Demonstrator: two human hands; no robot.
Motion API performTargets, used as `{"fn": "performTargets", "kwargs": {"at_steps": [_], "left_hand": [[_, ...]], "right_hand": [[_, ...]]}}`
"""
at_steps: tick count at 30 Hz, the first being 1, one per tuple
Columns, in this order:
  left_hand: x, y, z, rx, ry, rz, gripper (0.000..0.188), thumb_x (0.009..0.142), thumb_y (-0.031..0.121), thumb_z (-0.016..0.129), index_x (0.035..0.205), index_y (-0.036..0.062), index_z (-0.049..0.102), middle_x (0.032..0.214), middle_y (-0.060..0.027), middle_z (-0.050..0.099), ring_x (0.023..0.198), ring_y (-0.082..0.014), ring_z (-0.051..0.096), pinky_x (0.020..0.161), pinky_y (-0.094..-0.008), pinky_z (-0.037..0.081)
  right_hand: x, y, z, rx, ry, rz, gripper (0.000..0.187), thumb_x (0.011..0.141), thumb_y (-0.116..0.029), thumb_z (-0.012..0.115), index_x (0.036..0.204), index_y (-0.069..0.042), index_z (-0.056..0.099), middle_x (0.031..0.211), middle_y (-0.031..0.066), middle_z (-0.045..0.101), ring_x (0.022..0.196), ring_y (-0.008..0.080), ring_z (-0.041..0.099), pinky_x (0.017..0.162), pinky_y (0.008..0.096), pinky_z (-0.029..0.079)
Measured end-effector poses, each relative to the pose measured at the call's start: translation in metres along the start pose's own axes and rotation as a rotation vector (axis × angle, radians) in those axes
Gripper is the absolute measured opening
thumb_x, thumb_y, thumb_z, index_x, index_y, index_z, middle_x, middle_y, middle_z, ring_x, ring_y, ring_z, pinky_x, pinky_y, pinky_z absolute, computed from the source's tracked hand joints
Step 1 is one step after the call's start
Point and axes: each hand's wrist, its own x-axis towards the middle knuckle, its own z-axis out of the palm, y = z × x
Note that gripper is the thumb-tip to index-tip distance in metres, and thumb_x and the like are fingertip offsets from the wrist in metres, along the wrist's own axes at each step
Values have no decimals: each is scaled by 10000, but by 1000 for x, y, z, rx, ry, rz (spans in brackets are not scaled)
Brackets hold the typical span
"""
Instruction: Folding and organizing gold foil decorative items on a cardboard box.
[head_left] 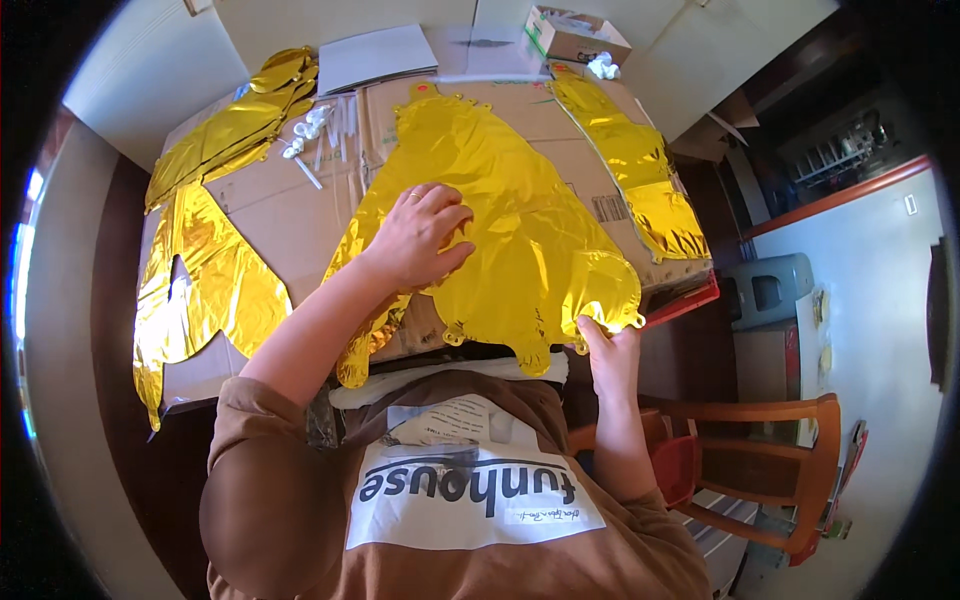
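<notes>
A flat, uninflated gold foil balloon [500,190] with small tabs along its edge lies across the cardboard in front of me. My left hand [425,235] rests on its left-middle part, fingers bent and thumb apart, gripping nothing that I can see. At the balloon's lower right corner, my right hand [608,348] pinches the foil edge between thumb and fingers; a piece there is folded over. More gold foil balloons [215,260] lie spread out at the left. Another gold foil piece [630,160] is stretched along the right side.
Cardboard [250,195] covers the table. White crumpled bits and clear straws [335,135] lie at the back left, near a white sheet [378,58]. An open box [577,38] stands at the back. To my right are a wooden chair [765,410] and a grey plastic stool [770,290].
</notes>
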Motion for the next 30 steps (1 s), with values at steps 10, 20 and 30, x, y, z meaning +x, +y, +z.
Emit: {"fn": "performTargets", "kwargs": {"at_steps": [10, 20, 30], "left_hand": [[-2, 10, 7, -42, -9, 35, 458, 768, 248, 783, 1165, 73, 638, 1193, -120, 580, 1144, -343, 552, 981, -455, 452], [-5, 13, 8, -22, -17, 32, 558, 728, 368, 812, 1177, 90, 634, 1204, -119, 569, 1155, -355, 544, 994, -481, 444], [-6, 14, 10, -10, -31, 15, 583, 722, 378, 813, 1193, 89, 630, 1227, -121, 565, 1182, -351, 530, 1013, -476, 438]], "right_hand": [[0, 0, 3, 66, 18, -16, 208, 893, -50, 701, 1061, 70, 675, 930, 69, 725, 774, 97, 658, 674, 269, 523], [-2, 3, 18, 115, 103, -108, 223, 907, -80, 717, 1093, 33, 669, 925, 38, 717, 788, 134, 641, 730, 296, 509], [-24, -17, 50, -554, 180, -696, 201, 770, -61, 754, 933, -48, 638, 954, 127, 693, 831, 336, 670, 753, 425, 529]]}}
